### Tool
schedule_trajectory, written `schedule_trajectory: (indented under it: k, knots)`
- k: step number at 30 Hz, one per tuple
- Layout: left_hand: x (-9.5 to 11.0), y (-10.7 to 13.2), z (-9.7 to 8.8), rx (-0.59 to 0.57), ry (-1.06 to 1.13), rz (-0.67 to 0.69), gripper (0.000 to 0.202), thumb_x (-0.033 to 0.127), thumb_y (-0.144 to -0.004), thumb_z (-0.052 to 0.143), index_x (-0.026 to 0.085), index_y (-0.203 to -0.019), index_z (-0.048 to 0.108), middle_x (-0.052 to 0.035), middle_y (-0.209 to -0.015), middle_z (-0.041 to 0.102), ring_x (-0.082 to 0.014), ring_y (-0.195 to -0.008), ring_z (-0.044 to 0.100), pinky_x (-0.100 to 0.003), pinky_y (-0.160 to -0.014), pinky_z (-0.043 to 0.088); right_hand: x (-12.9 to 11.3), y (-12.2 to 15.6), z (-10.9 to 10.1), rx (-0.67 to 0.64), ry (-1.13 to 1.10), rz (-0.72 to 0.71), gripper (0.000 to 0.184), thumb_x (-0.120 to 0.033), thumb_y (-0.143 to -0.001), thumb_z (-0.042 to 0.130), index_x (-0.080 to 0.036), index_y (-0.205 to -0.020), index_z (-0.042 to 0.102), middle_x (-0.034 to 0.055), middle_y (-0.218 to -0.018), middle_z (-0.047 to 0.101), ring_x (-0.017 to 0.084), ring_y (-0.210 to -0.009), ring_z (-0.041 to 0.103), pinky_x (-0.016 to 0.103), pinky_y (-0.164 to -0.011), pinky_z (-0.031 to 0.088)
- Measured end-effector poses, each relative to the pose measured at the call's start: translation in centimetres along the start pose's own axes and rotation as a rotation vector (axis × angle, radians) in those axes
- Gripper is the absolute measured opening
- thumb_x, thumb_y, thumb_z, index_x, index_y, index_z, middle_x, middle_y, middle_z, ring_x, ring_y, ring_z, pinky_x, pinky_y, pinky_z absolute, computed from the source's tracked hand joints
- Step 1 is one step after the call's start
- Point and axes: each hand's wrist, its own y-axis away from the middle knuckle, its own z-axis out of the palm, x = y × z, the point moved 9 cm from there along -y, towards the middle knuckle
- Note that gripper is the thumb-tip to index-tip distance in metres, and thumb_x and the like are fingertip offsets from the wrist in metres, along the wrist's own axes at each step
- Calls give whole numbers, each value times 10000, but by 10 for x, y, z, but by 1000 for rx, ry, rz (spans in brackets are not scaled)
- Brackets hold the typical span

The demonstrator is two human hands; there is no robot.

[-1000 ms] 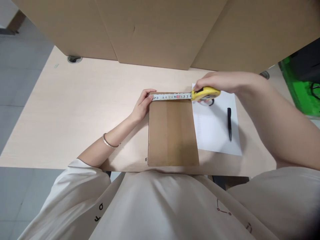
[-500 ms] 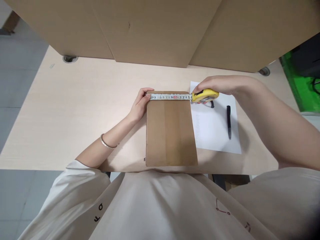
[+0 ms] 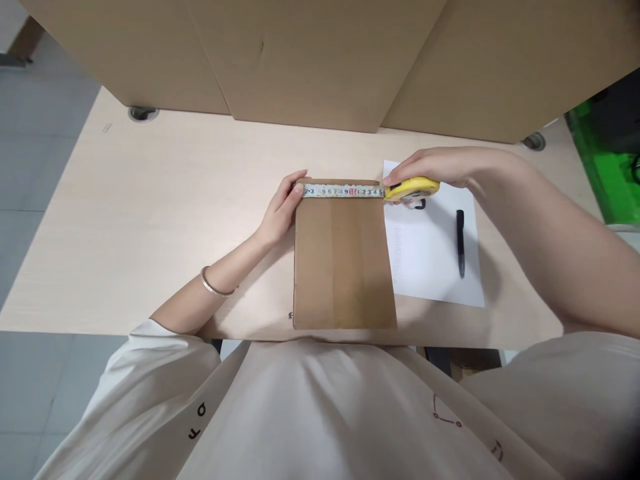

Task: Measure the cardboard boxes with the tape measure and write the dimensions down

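Note:
A brown cardboard box (image 3: 343,267) lies on the table in front of me, a strip of tape down its top. Across its far end stretches the blade of a yellow tape measure (image 3: 414,189), numbers facing up. My left hand (image 3: 283,208) pinches the blade's end at the box's far left corner, thumb on top. Over the right edge of the box, my right hand (image 3: 425,168) is closed around the tape measure's case, its fingers partly hidden beneath. A black strap loop hangs from the case.
A printed white sheet of paper (image 3: 430,267) lies right of the box, partly under my right hand, with a black pen (image 3: 460,243) on it. Tall cardboard panels (image 3: 310,67) stand along the back of the table (image 3: 150,220). Something green (image 3: 620,173) is at the far right.
Both hands keep their hold on the tape measure across the box. The whole view has shifted slightly; the blade shows a slightly different stretch near the case.

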Motion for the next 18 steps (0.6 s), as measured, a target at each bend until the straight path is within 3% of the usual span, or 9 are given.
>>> schedule_trajectory:
  k: [4, 7, 10, 12, 16, 18]
  knots:
    - [21, 12, -19, 55, -140, 112, 731, 815, -895, 634, 329, -1439, 579, -88, -1605, 511, -312, -1604, 385, -456, -1323, 309, -1, 7, 4, -72, 10, -64, 368, -491, -960, 689, -196, -755, 767, 36, -774, 731, 139, -706, 604, 284, -663, 434]
    - [54, 49, -34, 75, -381, 268, 807, 831, -847, 684, 314, -1452, 549, -110, -1568, 512, -346, -1575, 384, -522, -1335, 276, 2, 8, 1, -63, -41, -84, 316, -403, -966, 678, -177, -772, 783, 46, -806, 751, 136, -720, 630, 283, -664, 441]
    - [82, 102, -25, -61, -628, 495, 959, 893, -617, 823, 282, -1324, 607, -107, -1269, 634, -336, -1224, 601, -535, -1114, 471, 3, 5, -6, 16, -217, -111, 218, -290, -951, 664, -155, -849, 802, 71, -872, 786, 149, -766, 686, 287, -697, 472]
    - [88, 135, -9, -199, -783, 646, 920, 910, -508, 856, 289, -1156, 653, -61, -1014, 650, -285, -929, 619, -493, -874, 500, 2, 1, -5, 29, -344, -152, 206, -298, -930, 672, -147, -888, 806, 88, -879, 791, 170, -791, 712, 292, -721, 501]
    - [87, 173, 8, -334, -1006, 917, 697, 873, -565, 854, 296, -875, 617, -18, -769, 640, -233, -648, 558, -435, -622, 405, 2, -10, -1, 42, -439, -193, 310, -460, -846, 742, -166, -915, 810, 98, -903, 788, 238, -816, 721, 337, -738, 561]
    - [78, 169, -2, -329, -1012, 829, 626, 799, -588, 899, 311, -885, 646, -22, -781, 692, -253, -639, 608, -431, -580, 417, 6, -11, -2, 69, -437, -176, 309, -469, -836, 725, -174, -893, 796, 94, -884, 780, 251, -807, 711, 367, -761, 570]
